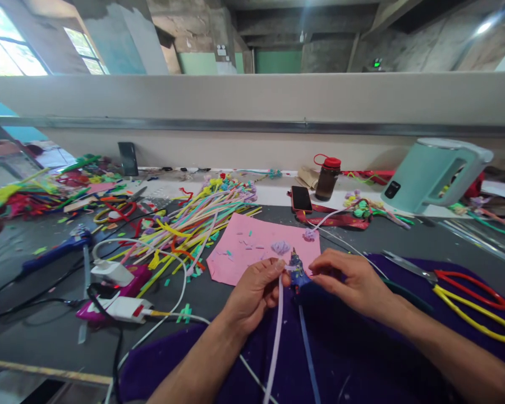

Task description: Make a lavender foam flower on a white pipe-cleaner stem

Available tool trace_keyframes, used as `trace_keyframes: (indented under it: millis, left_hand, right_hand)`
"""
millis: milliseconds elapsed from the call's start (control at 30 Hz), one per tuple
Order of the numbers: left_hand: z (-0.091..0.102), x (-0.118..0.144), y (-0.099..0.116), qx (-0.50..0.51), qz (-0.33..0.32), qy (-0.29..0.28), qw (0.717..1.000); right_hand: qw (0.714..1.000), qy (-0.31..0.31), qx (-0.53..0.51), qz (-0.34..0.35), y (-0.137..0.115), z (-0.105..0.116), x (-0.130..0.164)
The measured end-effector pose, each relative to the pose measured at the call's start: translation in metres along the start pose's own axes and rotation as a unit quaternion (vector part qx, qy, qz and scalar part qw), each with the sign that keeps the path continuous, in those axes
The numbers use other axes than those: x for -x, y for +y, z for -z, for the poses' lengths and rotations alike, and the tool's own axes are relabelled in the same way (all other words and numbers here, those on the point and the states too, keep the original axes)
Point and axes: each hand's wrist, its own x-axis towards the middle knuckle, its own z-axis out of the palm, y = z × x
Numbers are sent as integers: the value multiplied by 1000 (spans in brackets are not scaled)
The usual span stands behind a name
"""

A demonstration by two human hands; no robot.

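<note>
Left hand (255, 289) pinched shut on pale pipe cleaner (275, 336); right hand (353, 280) pinched on small blue twisted flower (297, 272) between them. Pink paper (252, 247) at twelve o'clock, scissors (467, 297) at three o'clock on bench (46, 331).

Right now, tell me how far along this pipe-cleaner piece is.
Done: a small lilac flower lies finished on the pink sheet. In hand: the left hand and right hand pinch a small blue twisted piece, with pale and blue stems hanging below. Left: a big heap of unused pipe cleaners waits; the scissors lie idle.
</note>
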Motion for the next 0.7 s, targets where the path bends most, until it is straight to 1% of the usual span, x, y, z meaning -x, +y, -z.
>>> trace_keyframes:
  millis: [100,200,267,367,467,567,700]
  left_hand:
    - [-2,0,-2,2,18,-12,1000]
    - [-2,0,-4,11,27,-12,1000]
    - [-1,-1,-5,15,30,-12,999]
    - [-1,-1,-5,23,36,-17,999]
    - [-2,-2,-5,22,44,-20,999]
    - [-2,-3,-4,-2,56,-12,998]
    - [1,-6,-6,-43,70,-12,997]
  right_hand:
    - [998,29,-41,42,-11,-3,-11]
    - [994,49,-41,86,-12,-10,-19]
    - [993,55,-42,99,-10,-13,-21]
    - [993,55,-50,93,-10,-14,-22]
    - [994,43,-53,87,-12,-9,-23]
    - [995,25,-60,76,-10,1,-23]
    - [996,34,-72,47,-4,18,-22]
